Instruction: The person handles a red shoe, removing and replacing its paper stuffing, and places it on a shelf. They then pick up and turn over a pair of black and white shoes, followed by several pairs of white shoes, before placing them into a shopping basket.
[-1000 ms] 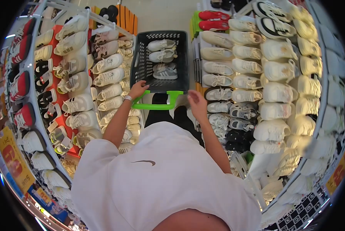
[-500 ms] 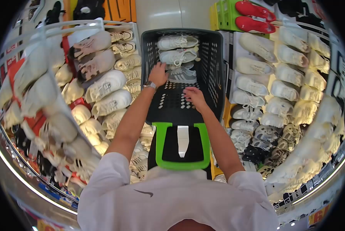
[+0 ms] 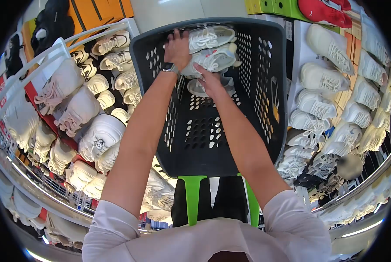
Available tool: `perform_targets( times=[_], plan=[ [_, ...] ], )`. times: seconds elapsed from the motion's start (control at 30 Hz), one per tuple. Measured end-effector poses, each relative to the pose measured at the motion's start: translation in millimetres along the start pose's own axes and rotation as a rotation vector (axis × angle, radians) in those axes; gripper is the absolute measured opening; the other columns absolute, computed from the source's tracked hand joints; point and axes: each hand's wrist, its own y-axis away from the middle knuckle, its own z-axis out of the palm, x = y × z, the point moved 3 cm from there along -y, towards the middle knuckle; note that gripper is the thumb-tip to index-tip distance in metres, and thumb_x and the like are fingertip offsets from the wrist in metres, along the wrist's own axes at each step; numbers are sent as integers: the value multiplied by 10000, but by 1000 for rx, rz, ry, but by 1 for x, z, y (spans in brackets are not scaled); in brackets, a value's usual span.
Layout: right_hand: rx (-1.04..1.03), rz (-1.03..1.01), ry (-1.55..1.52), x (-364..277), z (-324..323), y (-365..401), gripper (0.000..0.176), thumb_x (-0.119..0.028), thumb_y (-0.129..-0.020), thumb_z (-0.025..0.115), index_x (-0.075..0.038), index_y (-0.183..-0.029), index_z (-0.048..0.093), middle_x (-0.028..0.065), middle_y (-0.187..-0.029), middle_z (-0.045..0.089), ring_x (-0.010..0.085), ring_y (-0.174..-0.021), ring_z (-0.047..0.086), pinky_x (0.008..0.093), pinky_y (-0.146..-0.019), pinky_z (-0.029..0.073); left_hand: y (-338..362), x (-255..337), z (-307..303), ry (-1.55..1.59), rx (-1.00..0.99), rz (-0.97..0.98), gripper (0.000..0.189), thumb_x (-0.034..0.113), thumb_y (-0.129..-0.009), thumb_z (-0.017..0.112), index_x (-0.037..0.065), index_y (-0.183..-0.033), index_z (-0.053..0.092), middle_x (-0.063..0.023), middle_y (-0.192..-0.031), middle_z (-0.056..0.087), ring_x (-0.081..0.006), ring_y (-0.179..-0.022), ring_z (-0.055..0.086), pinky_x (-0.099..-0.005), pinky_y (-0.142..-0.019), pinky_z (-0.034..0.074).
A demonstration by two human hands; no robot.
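Note:
Both of my hands reach into a dark grey perforated shopping basket. At its far end lie two white sneakers side by side, a farther white sneaker and a nearer white sneaker. My left hand presses round their left ends, its fingers curled and partly hidden. My right hand grips the nearer sneaker from the near side, fingertips against its upper. A grey sneaker lies beneath, largely covered by my right hand and the white pair. A watch is on my left wrist.
Shelves of pale shoes stand close on both sides, with white sneakers at left and more white sneakers at right. Red shoes sit on green boxes at the upper right. The basket's green handle points toward me.
My view has come closer to the basket. Both hands have moved farther in: the left to the ends of the white sneakers, the right from above the basket floor onto the nearer one.

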Motion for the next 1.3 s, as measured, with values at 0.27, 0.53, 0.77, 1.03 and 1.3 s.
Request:
perform_targets(
  times=[0.27,0.53,0.77,1.03,1.3],
  plan=[
    [64,-222,46,-16,-16,25,802,-222,-732,823,2,-1374,397,99,-1320,519,226,-1198,520,315,-1011,392,16,12,-22,78,36,94,830,220,-603,821,15,-1290,401,-248,-1343,430,-437,-1206,466,-473,-955,462],
    [-65,-493,202,-21,-34,130,733,-142,-763,794,8,-1355,389,99,-1234,560,186,-1133,541,298,-938,457,108,30,-69,382,0,144,818,207,-593,812,-61,-1245,395,-255,-1187,509,-425,-1143,491,-438,-978,428],
    [-203,-647,271,-67,-28,300,920,-81,-662,865,-6,-1377,291,117,-1318,484,207,-1228,486,369,-1036,406,247,76,-188,476,245,69,906,220,-615,828,-13,-1366,377,-230,-1268,470,-406,-1193,451,-463,-1020,383],
    [-198,-941,270,-99,-71,501,1036,-104,-624,893,-52,-1438,254,107,-1351,480,203,-1230,499,363,-1009,435,404,153,-301,822,410,339,681,269,-787,740,-13,-1314,415,-158,-1308,376,-308,-1187,446,-434,-1058,331],
    [-439,-966,-44,-48,-182,707,930,-245,-600,906,9,-1360,434,105,-1245,604,194,-1092,611,362,-955,480,547,264,-356,1333,82,633,482,268,-923,582,12,-1309,449,-79,-1241,485,-183,-1169,488,-323,-1033,376]
  ],
)
